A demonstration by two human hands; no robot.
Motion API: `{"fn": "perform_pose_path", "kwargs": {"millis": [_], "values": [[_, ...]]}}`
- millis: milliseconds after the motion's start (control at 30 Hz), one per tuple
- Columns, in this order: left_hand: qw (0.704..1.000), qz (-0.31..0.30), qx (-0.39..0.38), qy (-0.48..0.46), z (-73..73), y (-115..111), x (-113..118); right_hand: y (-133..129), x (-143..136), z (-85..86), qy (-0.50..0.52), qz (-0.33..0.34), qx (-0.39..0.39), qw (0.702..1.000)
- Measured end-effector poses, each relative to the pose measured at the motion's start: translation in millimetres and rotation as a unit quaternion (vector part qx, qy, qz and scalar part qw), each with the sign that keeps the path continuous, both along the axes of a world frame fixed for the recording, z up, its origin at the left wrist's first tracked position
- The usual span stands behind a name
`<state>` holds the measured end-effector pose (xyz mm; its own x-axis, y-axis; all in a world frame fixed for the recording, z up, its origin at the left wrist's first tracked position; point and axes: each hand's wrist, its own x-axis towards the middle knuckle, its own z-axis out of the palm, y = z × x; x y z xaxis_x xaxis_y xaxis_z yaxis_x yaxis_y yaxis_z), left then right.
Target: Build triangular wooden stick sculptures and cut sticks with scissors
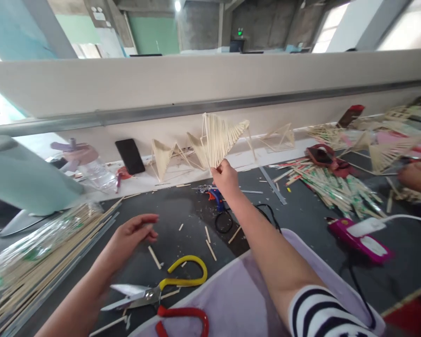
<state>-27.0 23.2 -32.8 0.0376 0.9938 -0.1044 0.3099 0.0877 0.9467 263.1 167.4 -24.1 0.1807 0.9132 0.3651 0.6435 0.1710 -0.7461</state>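
My right hand (225,178) pinches the lower corner of a stick model (221,139), a twisted surface of thin wooden sticks, raised in front of the ledge. My left hand (137,232) hovers over the dark table with its fingers apart and slightly curled, holding nothing. Close below it lie scissors (150,295) with one yellow and one red handle, blades partly spread. A blue glue gun (215,199) rests on the table under my right wrist. Short stick offcuts (154,257) are scattered between my hands.
More stick models (163,157) stand on the white ledge, beside a black phone (129,156) and a clear bottle (94,168). Long sticks (56,267) lie at left. Wrapped chopsticks (337,187), a magenta power strip (361,238) and another person's hand (419,175) are at right.
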Motion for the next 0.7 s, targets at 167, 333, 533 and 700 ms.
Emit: {"fn": "perform_pose_path", "kwargs": {"millis": [167,333,533,700], "values": [[0.997,-0.036,-0.003,-0.063,48.3,4.2,15.3,-24.6,-28.2,8.9,-0.044,0.069,0.005,0.997],[0.971,-0.02,0.141,-0.191,81.4,30.7,49.7,-52.0,-53.5,12.0,-0.137,0.106,0.027,0.985],[0.927,0.022,0.249,-0.281,92.4,54.7,73.6,-69.4,-69.1,1.5,-0.225,0.143,0.099,0.959],[0.923,0.069,0.255,-0.278,84.3,56.2,72.4,-71.9,-73.9,-4.9,-0.25,0.157,0.119,0.948]]}}
